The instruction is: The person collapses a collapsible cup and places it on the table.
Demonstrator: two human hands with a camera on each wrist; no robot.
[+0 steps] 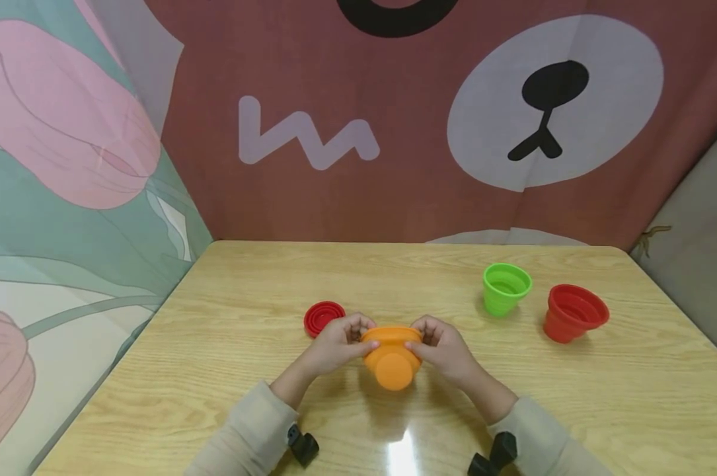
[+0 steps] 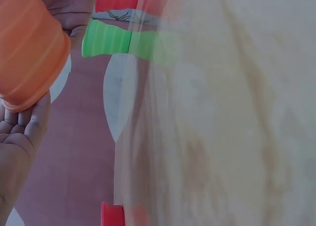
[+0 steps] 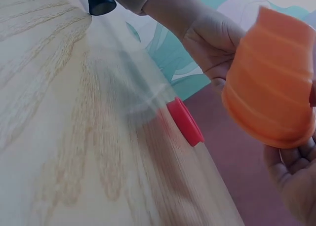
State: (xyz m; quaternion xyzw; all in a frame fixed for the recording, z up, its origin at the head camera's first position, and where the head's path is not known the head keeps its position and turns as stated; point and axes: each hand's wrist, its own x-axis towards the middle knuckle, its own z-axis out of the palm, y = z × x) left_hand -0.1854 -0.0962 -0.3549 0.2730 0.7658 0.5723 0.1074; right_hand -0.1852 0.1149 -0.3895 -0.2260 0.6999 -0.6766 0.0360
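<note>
Above the table, between both hands, an orange collapsible cup (image 1: 394,360) is tipped with its round base toward me and its rim away. The left hand (image 1: 337,347) pinches the rim on the left, thumb on the near wall and fingers behind. Mirroring it, the right hand (image 1: 447,350) pinches the rim's right side. Ridged rings run around the extended orange wall (image 3: 271,80) in the right wrist view. Just beyond the left hand lies a flat, collapsed red cup (image 1: 322,318), partly covered by the fingers in the head view.
At the right of the wooden table (image 1: 215,370), a green cup (image 1: 505,288) and a larger red cup (image 1: 574,313) stand expanded, mouths up. A printed bear cloth (image 1: 406,192) hangs along the back edge. Black wrist cameras (image 1: 303,447) sit at both sleeves.
</note>
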